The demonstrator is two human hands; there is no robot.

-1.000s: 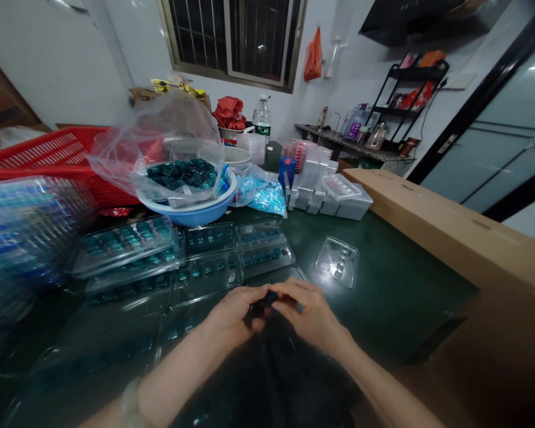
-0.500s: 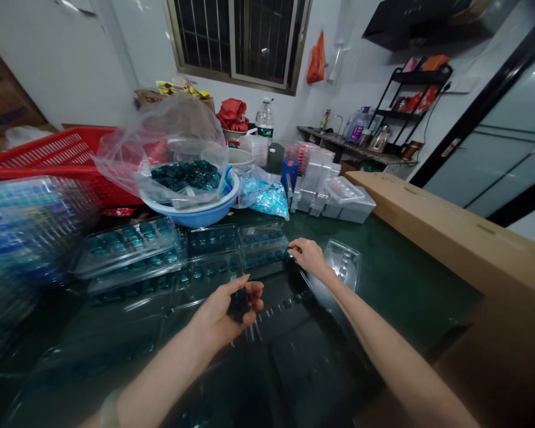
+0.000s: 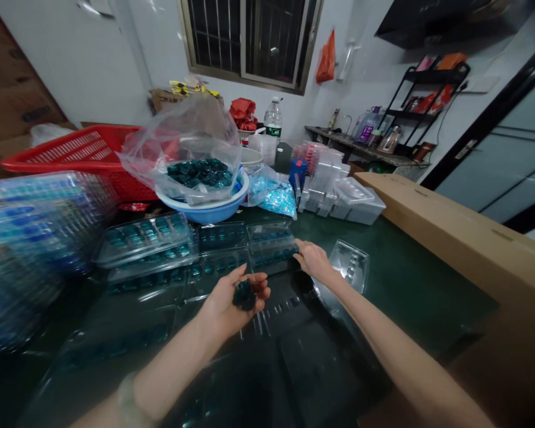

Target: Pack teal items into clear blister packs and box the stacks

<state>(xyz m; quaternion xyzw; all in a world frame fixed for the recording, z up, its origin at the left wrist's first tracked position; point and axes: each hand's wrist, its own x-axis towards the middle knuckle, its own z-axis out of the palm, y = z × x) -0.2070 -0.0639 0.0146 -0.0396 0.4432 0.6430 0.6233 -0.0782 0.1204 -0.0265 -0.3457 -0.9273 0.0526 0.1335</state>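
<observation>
My left hand is cupped, palm up, around several dark teal glassy pieces in a small heap. It hovers over the clear plastic trays at the middle of the table. My right hand reaches farther out, fingertips pinched at the right end of a clear tray that has a row of teal pieces in it. Whatever lies between those fingertips is hidden. Left of this tray, another clear tray also holds teal pieces. Under my right forearm lies a clear tray with no teal pieces visible.
Filled clear packs are stacked at the left, beside a tall pile of packs. Behind them stand a red basket and a blue basin with a bag of teal pieces. Clear boxes and a long carton border the right.
My right hand has lowered the dark piece it pinched to the tray's right end, where the piece no longer shows. More of the left hand's heap is visible. The view has shifted slightly left.
</observation>
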